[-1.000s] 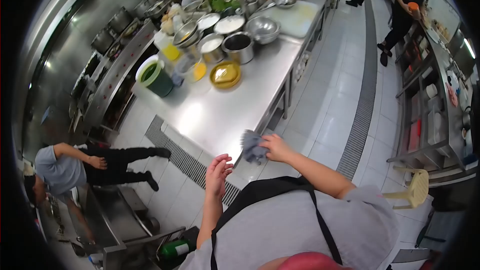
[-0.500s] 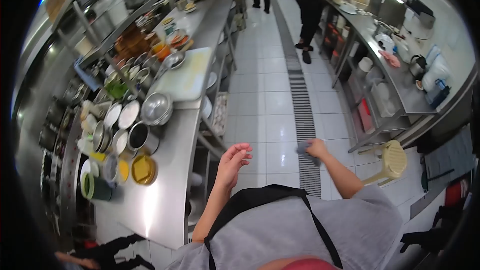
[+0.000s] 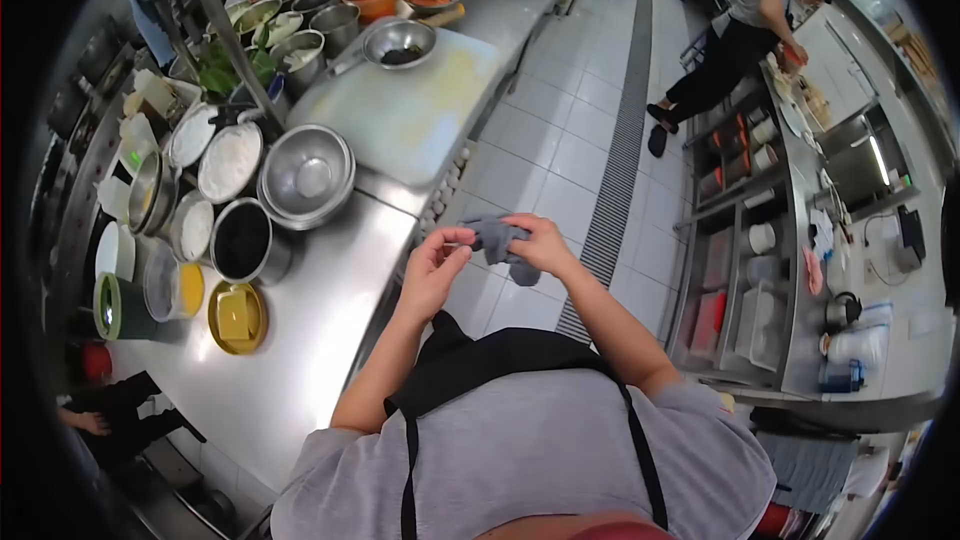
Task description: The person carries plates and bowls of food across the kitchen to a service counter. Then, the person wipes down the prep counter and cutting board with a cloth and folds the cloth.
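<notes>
A crumpled grey cloth hangs in front of my body, over the floor beside the steel table. My right hand is closed on its right part. Touching or nearly touching its left edge, my left hand has its thumb and fingers bent together in a pinch; whether cloth is between them is hard to see. Left of my hands, on the table, stand a yellow dish with a yellow block, a pot with dark contents and stacked metal bowls.
A white cutting board lies on the table, with a metal bowl on it. One person stands at the right counter; parts of others show at lower left and top. A floor drain runs along the aisle.
The view has turned and moved closer to the cutting board. My right hand has brought the cloth back from the right to my left hand, whose fingers have closed in.
</notes>
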The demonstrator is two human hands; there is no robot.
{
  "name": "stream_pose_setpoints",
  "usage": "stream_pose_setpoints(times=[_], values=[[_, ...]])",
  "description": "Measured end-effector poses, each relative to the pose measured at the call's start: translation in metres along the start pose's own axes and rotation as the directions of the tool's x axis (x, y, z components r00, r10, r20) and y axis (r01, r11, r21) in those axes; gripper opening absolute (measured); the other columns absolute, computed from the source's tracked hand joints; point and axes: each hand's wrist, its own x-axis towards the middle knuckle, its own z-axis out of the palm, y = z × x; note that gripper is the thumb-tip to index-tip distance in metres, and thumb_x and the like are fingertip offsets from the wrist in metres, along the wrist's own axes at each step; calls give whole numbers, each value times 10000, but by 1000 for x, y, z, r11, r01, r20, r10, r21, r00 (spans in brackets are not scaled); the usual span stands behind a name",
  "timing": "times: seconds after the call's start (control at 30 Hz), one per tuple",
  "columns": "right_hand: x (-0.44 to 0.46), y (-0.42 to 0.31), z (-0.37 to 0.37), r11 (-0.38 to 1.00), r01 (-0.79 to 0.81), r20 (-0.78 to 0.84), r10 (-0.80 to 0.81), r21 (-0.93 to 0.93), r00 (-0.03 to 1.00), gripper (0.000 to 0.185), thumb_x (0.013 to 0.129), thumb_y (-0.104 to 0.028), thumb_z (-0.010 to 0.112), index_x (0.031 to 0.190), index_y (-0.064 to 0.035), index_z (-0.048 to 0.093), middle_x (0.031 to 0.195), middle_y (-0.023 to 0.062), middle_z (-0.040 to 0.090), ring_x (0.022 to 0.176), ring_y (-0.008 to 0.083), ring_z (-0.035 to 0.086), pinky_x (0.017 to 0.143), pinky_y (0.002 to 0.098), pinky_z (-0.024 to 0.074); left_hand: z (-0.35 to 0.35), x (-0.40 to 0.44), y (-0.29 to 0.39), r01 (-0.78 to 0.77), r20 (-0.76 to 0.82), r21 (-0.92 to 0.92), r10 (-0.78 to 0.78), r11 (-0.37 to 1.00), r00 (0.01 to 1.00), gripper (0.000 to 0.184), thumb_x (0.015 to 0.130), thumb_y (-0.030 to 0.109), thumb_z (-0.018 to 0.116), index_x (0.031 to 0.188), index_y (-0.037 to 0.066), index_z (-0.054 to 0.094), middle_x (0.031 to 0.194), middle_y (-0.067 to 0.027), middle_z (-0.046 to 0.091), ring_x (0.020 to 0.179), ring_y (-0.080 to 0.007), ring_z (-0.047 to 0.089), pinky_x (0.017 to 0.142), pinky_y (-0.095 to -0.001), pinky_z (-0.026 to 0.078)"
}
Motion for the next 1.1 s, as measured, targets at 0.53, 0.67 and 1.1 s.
stream_pose_setpoints(times=[0.53,0.67,1.1], values=[[340,58,-137,929,295,-515,-370,-224,773,402,672,-132,571,1070,-80,564,1184,173,477,1076,310,467,891,336,386,-30,131,-6,136,-234,24,-127,990,964,196,798,79,517,981,14,540,967,-57,570,812,-114,538,681,-234,406],[443,139,-125,670,495,141,-510,-553,849,421,699,-179,546,1120,-176,541,1226,130,449,1156,317,388,940,380,348,-10,192,-29,220,-230,100,-192,971,954,191,824,77,535,1010,34,537,912,-5,569,797,-67,514,688,-196,401],[749,266,-272,784,31,-90,-110,-620,990,365,761,-217,482,1124,-233,524,1107,91,513,1033,302,475,856,434,399,92,427,-16,266,-488,22,-222,964,844,207,825,61,525,1024,7,523,968,-41,570,811,-92,529,695,-210,419]])
